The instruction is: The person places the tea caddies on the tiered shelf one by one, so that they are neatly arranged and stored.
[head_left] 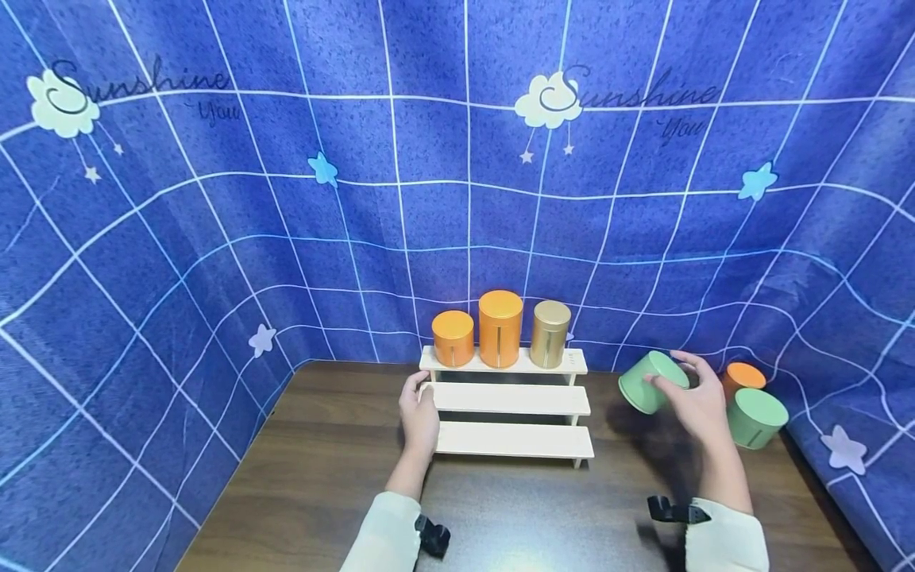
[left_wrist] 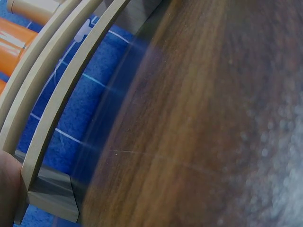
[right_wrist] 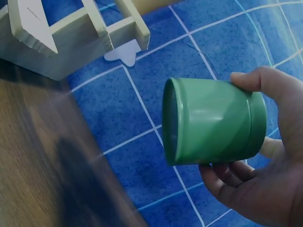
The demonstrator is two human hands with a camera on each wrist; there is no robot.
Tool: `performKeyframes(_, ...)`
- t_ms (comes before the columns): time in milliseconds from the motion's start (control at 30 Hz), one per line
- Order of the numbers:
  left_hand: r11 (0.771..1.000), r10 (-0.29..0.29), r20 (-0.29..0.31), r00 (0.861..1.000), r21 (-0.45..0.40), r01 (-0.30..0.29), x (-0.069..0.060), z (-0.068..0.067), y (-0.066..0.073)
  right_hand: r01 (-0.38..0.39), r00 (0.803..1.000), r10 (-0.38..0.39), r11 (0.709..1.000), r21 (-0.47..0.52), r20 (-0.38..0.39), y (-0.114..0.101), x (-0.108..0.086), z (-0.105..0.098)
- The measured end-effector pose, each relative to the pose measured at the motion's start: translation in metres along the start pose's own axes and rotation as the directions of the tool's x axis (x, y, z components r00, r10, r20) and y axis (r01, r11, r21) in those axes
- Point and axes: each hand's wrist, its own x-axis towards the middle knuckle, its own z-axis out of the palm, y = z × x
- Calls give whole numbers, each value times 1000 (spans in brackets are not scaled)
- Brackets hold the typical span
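Note:
My right hand (head_left: 696, 401) grips a small green canister (right_wrist: 215, 123) between thumb and fingers, tilted and held up off the table to the right of a white three-tier display rack (head_left: 511, 400). At the rack's left end, my left hand (head_left: 420, 417) holds the side around the middle shelf; in the left wrist view only a bit of that hand shows against the shelf edge. Along the top shelf stand a short orange canister (head_left: 453, 340), a taller orange canister (head_left: 499, 330) and a gold canister (head_left: 550, 335). The middle and bottom shelves bear nothing.
Another green canister (head_left: 758, 419) stands at the table's right side, with an orange canister (head_left: 743, 377) partly hidden behind it. A blue grid-patterned cloth (head_left: 429, 214) hangs behind and around the brown wooden table (head_left: 322, 461).

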Motion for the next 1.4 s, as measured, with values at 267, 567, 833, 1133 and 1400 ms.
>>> performKeyframes(267, 1000, 2, -2, 1000, 16, -2, 0, 0, 0, 58, 995, -48, 992, 109, -90, -4, 0, 11)
performKeyframes(567, 1000, 0, -25, 1000, 18, 0, -2, 2, 3, 131, 991, -120, 958, 256, -60, -12, -3, 19)
performKeyframes(833, 1000, -5, -29, 1000, -19, 4, -10, 5, 20, 97, 995, -98, 953, 287, -12, -14, -6, 22)
performKeyframes(1133, 1000, 12, -19, 1000, -4, -12, -5, 3, 10, 152, 988, -150, 945, 288, -30, -24, -11, 31)
performKeyframes(1400, 1000, 18, -13, 1000, 25, -18, -3, 0, 3, 151, 986, -164, 945, 290, 21, -38, -16, 40)
